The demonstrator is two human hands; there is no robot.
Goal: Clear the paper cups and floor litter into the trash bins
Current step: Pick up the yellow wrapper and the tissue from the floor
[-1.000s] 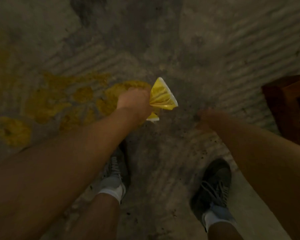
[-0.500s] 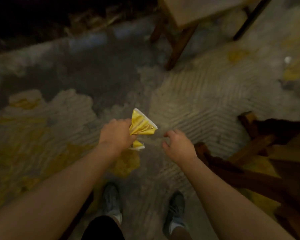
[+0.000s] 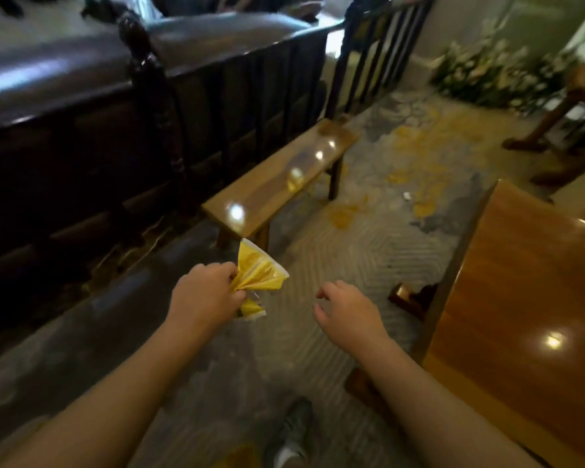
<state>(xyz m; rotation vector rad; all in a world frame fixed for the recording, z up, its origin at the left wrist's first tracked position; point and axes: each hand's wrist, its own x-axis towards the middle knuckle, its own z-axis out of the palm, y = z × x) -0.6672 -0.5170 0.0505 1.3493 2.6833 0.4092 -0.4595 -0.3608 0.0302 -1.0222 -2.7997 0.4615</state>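
Note:
My left hand (image 3: 205, 295) is shut on a crushed yellow paper cup (image 3: 257, 273) with a white rim, held in front of me above the floor. A scrap of clear wrapper seems pinched with it, under the cup. My right hand (image 3: 347, 314) hovers to the right of the cup, fingers loosely apart and holding nothing. A small white bit of litter (image 3: 407, 196) lies on the floor farther ahead, among yellow stains. No trash bin shows in this view.
A low wooden bench (image 3: 277, 179) stands ahead along a dark wooden railing (image 3: 217, 106). A glossy wooden table (image 3: 527, 298) fills the right side. Another wooden stand (image 3: 561, 119) and white flowers (image 3: 493, 72) sit at the far right. My shoe (image 3: 293, 434) is below.
The view has lifted from the floor at my feet to the room ahead. My left hand keeps its grip on the cup; my right hand has opened a little, beside it.

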